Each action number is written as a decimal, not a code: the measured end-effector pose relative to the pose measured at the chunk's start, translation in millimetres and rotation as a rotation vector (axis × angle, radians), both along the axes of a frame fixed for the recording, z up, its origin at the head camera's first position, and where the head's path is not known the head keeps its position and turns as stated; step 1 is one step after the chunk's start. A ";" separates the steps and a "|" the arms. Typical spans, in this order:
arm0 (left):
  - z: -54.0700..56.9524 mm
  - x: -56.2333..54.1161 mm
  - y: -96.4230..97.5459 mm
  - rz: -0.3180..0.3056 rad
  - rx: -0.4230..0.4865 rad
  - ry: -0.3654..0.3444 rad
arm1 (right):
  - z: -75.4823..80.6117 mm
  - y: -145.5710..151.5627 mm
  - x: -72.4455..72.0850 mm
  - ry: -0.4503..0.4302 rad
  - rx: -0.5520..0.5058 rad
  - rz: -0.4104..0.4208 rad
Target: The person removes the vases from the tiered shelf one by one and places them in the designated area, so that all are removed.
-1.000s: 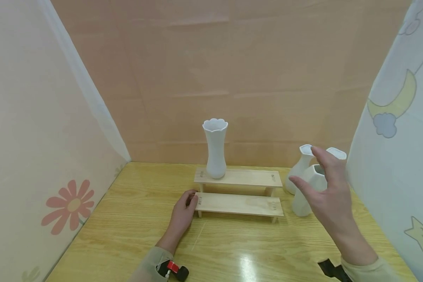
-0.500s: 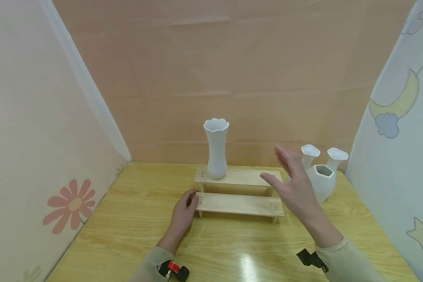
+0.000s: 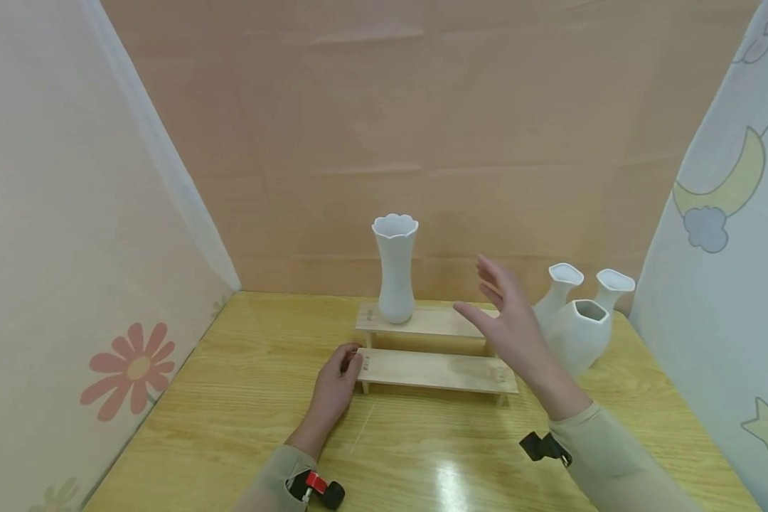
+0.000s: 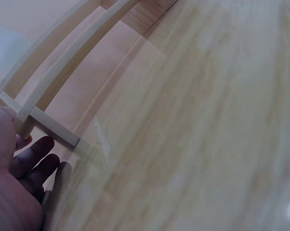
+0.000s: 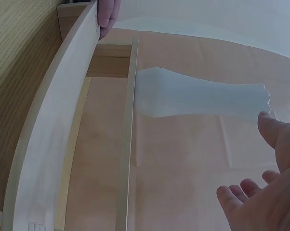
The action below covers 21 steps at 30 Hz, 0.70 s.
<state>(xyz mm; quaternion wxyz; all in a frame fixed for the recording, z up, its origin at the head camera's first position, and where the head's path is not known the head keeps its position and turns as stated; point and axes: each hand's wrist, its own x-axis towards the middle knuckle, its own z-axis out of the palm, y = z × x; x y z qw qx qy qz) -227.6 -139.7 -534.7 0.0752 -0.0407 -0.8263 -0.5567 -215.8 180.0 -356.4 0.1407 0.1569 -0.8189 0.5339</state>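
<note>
My left hand (image 3: 334, 385) grips the left end of a two-tier wooden stand (image 3: 435, 370), at its lower shelf. In the left wrist view, some fingers (image 4: 33, 156) of that hand show below the board, beside a leg. A tall white vase (image 3: 396, 277) with a scalloped rim stands upright on the upper shelf, near its left end. My right hand (image 3: 513, 328) is raised with thumb and fingers spread, holding nothing, in front of the upper shelf's right end, which it partly hides. The right wrist view shows the vase (image 5: 193, 94) with the right thumb in line with its rim.
Right of the stand, several white vases stand close together on the wooden table (image 3: 262, 341): a front one with an angular mouth (image 3: 579, 341) and two flared-neck ones (image 3: 564, 277) behind. A peach backdrop (image 3: 320, 142) and printed side sheets (image 3: 710, 299) surround the table.
My right hand has moved left, from in front of the white vases at the right to the stand's right end. The left hand, stand and tall vase stay in place.
</note>
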 end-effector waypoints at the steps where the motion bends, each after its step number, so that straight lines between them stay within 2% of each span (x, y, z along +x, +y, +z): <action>1: 0.1 0.0 0.2 0.001 0.000 0.000 | -0.4 -1.1 -2.8 -0.009 -0.009 0.006; 10: 1.8 0.5 0.3 0.007 0.002 0.003 | 0.6 -26.4 -21.5 -0.093 -0.049 0.080; 21: 0.8 1.0 -0.2 0.012 0.013 -0.006 | 3.7 -70.5 -44.9 -0.085 -0.124 0.136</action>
